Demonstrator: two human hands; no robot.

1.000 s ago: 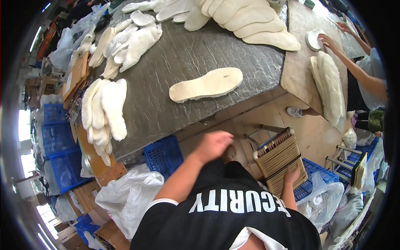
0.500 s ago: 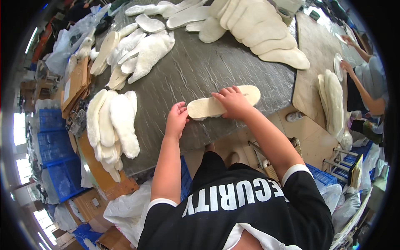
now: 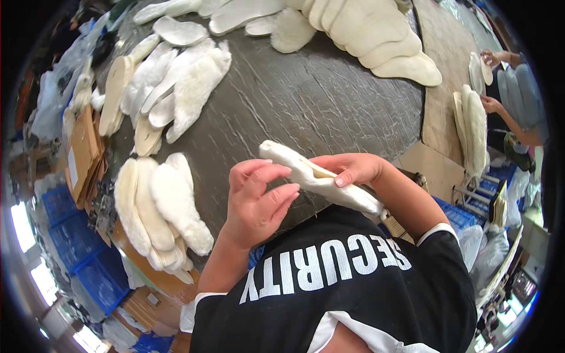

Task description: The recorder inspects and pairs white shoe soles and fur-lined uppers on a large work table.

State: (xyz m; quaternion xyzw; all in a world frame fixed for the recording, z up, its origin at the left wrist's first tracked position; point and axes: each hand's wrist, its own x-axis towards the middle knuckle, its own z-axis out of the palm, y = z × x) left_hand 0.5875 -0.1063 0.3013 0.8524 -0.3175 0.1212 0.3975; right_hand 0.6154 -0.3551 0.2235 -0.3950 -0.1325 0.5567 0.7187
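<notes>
Both hands are up off the table, right in front of the chest. The right hand (image 3: 352, 169) has its fingers curled over the top edge of a fleecy cream insole (image 3: 318, 181), so it's closed and gripping it, with a thumbnail showing against the pale edge. The left hand (image 3: 256, 203) is loosely cupped right beside the insole, fingers half bent toward it. Its fingertips look like they're brushing the fluffy side, but I can't tell for sure if it's really pinching anything or just resting there.

The insole itself is held tilted on edge, running from upper left to lower right, above the near edge of the dark grey table (image 3: 306, 106) rather than lying on it. The person is wearing a black T-shirt (image 3: 347, 288) with white lettering.

Same head view, the rest of the scene: just left of the left hand, a stack of fleecy insoles (image 3: 165, 209) lies near the table's edge. Further up on the left there's another loose bunch of insoles (image 3: 176, 88), some fleece-up, some showing the flat tan side. At the far end, a big fan of smooth cream insoles (image 3: 376, 41). Off to the right, another person's hands (image 3: 491, 82) are working by their own pile of insoles (image 3: 474, 129). Blue plastic crates (image 3: 76, 247) sit on the floor at the left.
</notes>
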